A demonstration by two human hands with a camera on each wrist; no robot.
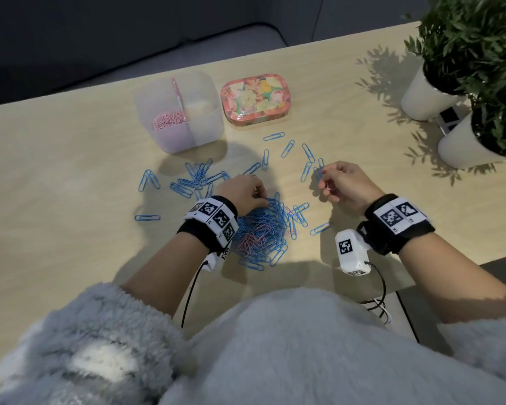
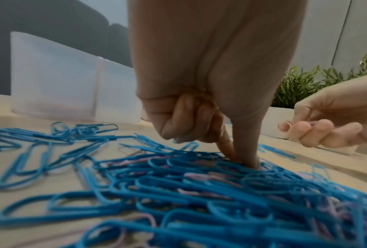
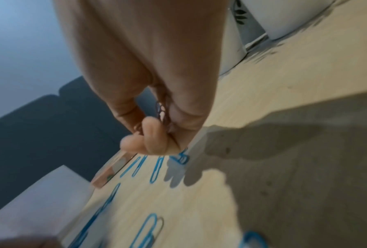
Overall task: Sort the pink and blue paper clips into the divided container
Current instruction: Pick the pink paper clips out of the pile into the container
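Observation:
A heap of blue and pink paper clips [image 1: 263, 229] lies at the table's near middle. My left hand [image 1: 260, 197] is over its far edge. In the left wrist view its thumb and forefinger [image 2: 245, 162] are pressed together down into the heap, pinching at a clip where some pink shows, with the other fingers curled. My right hand [image 1: 324, 182] hovers to the right, its fingers curled round a few pink clips [image 3: 161, 114] in the palm. The translucent divided container [image 1: 208, 124] stands at the back left, with pink clips [image 1: 170, 119] in its left compartment.
Loose blue clips [image 1: 193, 179] are scattered left of and beyond the heap. A floral tin [image 1: 256, 99] sits right of the container. Two white plant pots [image 1: 424, 97] [image 1: 465, 144] stand at the far right. The table's edge [image 1: 438, 258] runs close behind my right wrist.

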